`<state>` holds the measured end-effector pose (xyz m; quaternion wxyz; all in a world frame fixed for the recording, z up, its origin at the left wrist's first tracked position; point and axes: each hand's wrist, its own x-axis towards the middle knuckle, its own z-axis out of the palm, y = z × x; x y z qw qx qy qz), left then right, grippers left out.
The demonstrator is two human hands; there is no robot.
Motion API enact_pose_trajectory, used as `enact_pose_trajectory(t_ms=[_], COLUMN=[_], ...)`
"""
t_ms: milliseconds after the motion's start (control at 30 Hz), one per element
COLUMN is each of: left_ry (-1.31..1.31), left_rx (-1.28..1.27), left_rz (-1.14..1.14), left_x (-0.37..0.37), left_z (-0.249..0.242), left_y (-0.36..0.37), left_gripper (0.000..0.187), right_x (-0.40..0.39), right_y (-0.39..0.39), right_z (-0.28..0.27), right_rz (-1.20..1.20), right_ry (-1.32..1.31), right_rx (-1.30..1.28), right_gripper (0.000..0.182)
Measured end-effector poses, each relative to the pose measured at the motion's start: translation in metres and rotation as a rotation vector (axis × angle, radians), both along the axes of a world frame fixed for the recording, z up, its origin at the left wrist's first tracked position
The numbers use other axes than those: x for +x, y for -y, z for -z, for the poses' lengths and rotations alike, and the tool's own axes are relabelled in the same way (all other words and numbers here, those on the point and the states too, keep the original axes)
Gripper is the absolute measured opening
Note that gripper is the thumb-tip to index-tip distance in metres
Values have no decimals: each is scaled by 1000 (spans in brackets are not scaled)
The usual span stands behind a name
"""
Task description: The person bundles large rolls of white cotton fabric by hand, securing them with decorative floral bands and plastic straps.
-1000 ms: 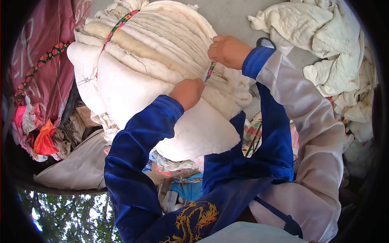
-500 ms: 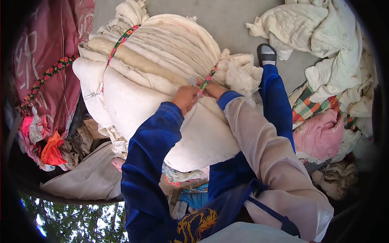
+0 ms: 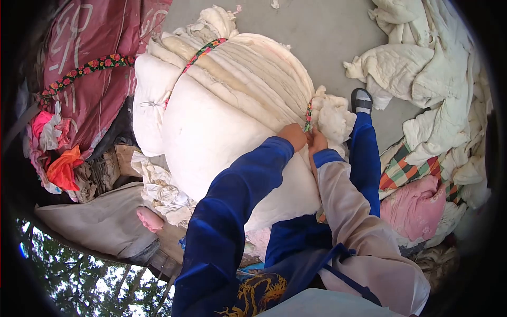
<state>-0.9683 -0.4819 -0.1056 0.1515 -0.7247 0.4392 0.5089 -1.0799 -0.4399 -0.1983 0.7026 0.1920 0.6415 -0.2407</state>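
White cotton wadding, a big rolled bundle (image 3: 222, 111), lies on the concrete floor (image 3: 322, 37). Both the left hand (image 3: 293, 135) and right hand (image 3: 317, 141) are closed on the floral strap (image 3: 308, 114) at the bundle's right edge, beside 1 sandalled foot (image 3: 362, 101).

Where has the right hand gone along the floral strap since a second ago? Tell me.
Yes, it moved: the right hand slid down the floral strap on the white bundle, meeting the left hand.
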Motion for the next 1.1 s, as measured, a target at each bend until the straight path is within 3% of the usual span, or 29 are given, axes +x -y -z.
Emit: enact_pose_trajectory(t_ms=[33,133,233,367,467,567,667,767,867,967,1100], left_ry=[48,35,-13,-68,-97,-94,-92,-111,-69,-48,-22], left_rx=[4,-74,-204,-195,-207,-107,-34,2,10,23,40], left_rz=[-5,15,13,40,-36,-32,-28,-89,-191,-262,-262], left_x=[-5,-3,7,9,14,13,13,9,10,11,1], left_z=[-9,-17,3,5,11,5,-5,-6,-5,-3,-3], left_y=[3,1,-13,-12,-10,4,13,17,14,10,7], left_gripper=[28,30,31,31,32,31,30,31,31,30,30], right_x=[-2,-17,-54,-81,-76,-71,-77,-69,-50,-34,-28], right_y=[0,-3,11,39,59,58,61,62,68,76,67], right_z=[-9,-37,-94,-92,-64,-34,-32,-31,-29,-43,-16], right_rz=[14,-336,-1266,-1545,-1270,-730,-350,-2,137,152,-317], right_ry=[-134,-293,-824,-601,-471,45,323,582,612,538,289], right_rx=[22,-324,-947,-1099,-1141,-511,-223,-163,-126,-133,-309], right_gripper=[28,30,26,19,18,17,26,34,43,40,31])
